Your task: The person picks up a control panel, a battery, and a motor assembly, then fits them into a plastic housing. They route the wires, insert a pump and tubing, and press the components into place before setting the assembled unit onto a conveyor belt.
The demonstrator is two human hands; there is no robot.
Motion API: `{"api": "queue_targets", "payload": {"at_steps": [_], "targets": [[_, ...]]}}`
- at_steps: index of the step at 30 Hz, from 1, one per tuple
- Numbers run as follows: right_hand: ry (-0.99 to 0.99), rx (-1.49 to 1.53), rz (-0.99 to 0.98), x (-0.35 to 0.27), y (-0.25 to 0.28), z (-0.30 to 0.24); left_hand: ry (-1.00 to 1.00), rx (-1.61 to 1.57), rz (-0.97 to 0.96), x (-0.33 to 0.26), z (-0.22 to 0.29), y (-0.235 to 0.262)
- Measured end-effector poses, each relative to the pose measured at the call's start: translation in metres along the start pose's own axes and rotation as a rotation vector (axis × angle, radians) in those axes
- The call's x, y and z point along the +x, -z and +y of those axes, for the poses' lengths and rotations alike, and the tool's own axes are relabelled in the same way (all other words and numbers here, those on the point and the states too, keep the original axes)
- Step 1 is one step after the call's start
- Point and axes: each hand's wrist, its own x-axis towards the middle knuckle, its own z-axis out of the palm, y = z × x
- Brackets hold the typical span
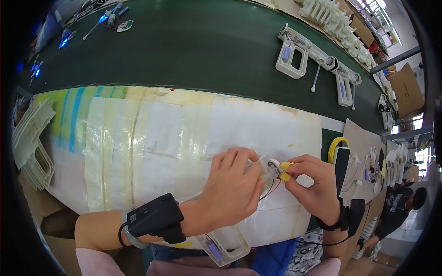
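My left hand (232,188) is closed round the end of a white plastic housing half (239,239), whose looped handle lies near my lap. Inside that handle sits a purple battery cell (213,250). Beyond my left fingertips shows a small round white mechanism (273,167), with thin red and dark wires (271,190) hanging below it. My right hand (313,184) pinches at the mechanism's right edge, with yellow finger covers (286,176) on thumb and forefinger. Whatever is between those fingertips is too small to tell.
A taped white work surface (161,133) lies under my hands. Beyond it, a green belt (184,50) carries open white housings (294,60) and blue-lit parts (103,19). White shells (34,138) stack at left. A phone (340,165) and yellow tape roll (338,143) lie right; a person (398,207) is farther right.
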Motion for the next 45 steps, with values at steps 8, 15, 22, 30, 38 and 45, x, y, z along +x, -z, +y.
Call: {"api": "queue_targets", "payload": {"at_steps": [8, 15, 22, 30, 38, 45], "targets": [[0.008, -0.002, 0.012, 0.001, 0.000, -0.006, 0.000, -0.038, -0.013, -0.001, -0.002, 0.003], [-0.027, 0.040, -0.044, 0.002, 0.001, -0.003, 0.001, -0.032, -0.019, -0.003, -0.001, 0.004], [-0.089, 0.042, -0.097, 0.000, -0.003, -0.005, -0.011, 0.029, -0.046, -0.005, -0.003, 0.002], [-0.160, 0.003, -0.126, 0.006, -0.003, -0.015, -0.008, -0.020, -0.054, -0.006, -0.007, 0.004], [-0.098, -0.093, -0.034, -0.005, -0.011, -0.019, -0.013, -0.050, -0.038, -0.006, -0.009, 0.005], [-0.148, -0.069, -0.089, -0.001, -0.018, -0.015, 0.026, 0.016, -0.054, -0.006, -0.010, 0.003]]}}
